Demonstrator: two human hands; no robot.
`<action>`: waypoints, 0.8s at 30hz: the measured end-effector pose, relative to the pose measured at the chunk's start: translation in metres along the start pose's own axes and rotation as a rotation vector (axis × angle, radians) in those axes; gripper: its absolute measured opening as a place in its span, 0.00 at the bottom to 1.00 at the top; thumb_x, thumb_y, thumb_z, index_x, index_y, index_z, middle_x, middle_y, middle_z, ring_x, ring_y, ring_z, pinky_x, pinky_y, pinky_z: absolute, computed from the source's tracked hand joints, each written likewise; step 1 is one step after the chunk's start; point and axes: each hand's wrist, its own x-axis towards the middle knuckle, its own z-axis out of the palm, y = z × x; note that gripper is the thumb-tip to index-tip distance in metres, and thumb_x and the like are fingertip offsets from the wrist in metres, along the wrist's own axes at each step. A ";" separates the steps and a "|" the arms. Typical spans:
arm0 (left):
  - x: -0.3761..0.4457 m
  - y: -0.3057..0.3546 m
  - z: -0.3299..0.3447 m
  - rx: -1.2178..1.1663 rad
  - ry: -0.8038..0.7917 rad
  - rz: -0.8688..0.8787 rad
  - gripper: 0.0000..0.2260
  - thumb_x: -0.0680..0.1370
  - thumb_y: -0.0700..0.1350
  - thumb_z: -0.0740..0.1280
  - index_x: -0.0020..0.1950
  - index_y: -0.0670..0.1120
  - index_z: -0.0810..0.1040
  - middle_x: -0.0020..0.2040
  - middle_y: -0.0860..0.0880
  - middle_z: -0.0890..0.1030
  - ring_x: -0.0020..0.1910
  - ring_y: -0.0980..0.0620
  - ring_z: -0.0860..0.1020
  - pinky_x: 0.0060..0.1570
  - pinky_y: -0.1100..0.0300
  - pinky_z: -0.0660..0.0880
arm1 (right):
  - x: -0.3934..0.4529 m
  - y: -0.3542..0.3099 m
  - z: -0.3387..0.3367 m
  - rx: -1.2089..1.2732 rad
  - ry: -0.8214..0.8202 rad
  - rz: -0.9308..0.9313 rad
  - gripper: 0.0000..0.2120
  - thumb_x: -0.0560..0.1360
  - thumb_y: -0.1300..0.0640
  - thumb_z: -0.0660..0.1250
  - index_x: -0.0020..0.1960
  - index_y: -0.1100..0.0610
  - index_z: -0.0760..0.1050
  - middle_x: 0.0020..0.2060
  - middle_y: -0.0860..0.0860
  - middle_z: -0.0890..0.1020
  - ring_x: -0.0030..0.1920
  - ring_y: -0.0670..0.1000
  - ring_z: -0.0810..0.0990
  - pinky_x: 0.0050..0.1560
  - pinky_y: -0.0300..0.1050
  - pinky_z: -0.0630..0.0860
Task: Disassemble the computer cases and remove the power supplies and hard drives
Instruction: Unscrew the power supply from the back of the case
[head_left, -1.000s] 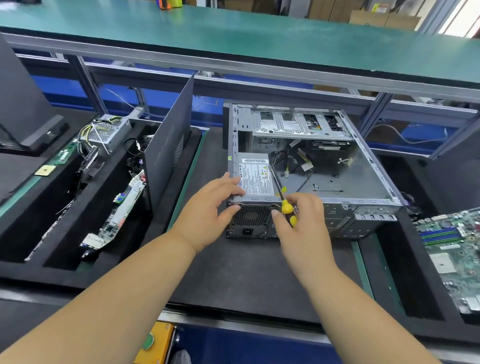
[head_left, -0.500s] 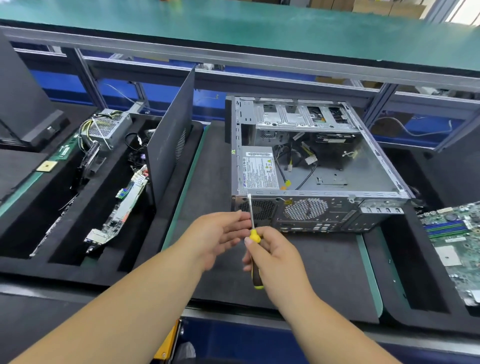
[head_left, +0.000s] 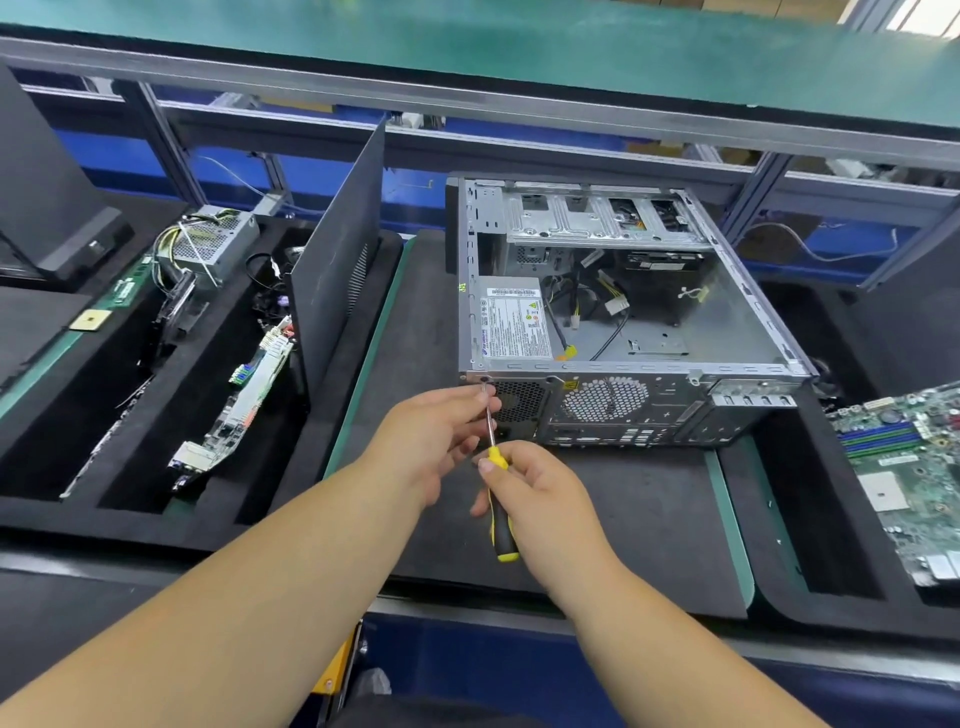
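An open grey computer case (head_left: 737, 332) lies on its side on the dark mat, rear panel toward me. Its power supply (head_left: 511, 322) with a white label sits in the near left corner, loose cables beside it. My right hand (head_left: 540, 499) grips the yellow-and-black handle of a screwdriver (head_left: 496, 488). The tip points up at the top left corner of the rear panel, by the power supply's grille. My left hand (head_left: 436, 436) pinches the metal shaft just below the tip. A drive cage (head_left: 597, 218) spans the case's far side.
A black side panel (head_left: 337, 260) stands upright left of the case. Left trays hold a removed power supply (head_left: 213, 244) and a circuit board (head_left: 244, 400). A green motherboard (head_left: 914, 467) lies at the right. A metal rail and green shelf run overhead behind.
Both hands pulled back from the top of the power supply to the rear panel. The screwdriver turned tip-up, and its tip now meets the panel's top left corner, with my left fingers on the shaft.
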 end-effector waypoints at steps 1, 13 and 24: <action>0.000 0.001 0.000 0.002 -0.003 -0.003 0.05 0.78 0.41 0.69 0.51 0.46 0.84 0.43 0.51 0.86 0.35 0.59 0.82 0.36 0.68 0.75 | 0.000 -0.001 0.000 0.005 0.003 0.004 0.06 0.80 0.52 0.64 0.47 0.49 0.79 0.32 0.48 0.83 0.32 0.43 0.76 0.26 0.35 0.73; -0.001 0.006 0.000 0.023 -0.010 -0.012 0.04 0.78 0.41 0.69 0.51 0.45 0.83 0.42 0.52 0.86 0.35 0.60 0.82 0.34 0.69 0.75 | 0.000 -0.008 -0.002 0.058 0.031 0.053 0.06 0.80 0.52 0.64 0.47 0.49 0.79 0.31 0.49 0.82 0.22 0.41 0.69 0.23 0.36 0.67; -0.004 0.010 0.001 0.025 -0.012 -0.012 0.04 0.78 0.40 0.69 0.51 0.44 0.83 0.42 0.51 0.86 0.36 0.59 0.83 0.37 0.68 0.75 | -0.001 -0.009 0.010 0.118 0.132 0.064 0.06 0.79 0.53 0.66 0.47 0.54 0.79 0.28 0.46 0.77 0.24 0.43 0.68 0.21 0.34 0.64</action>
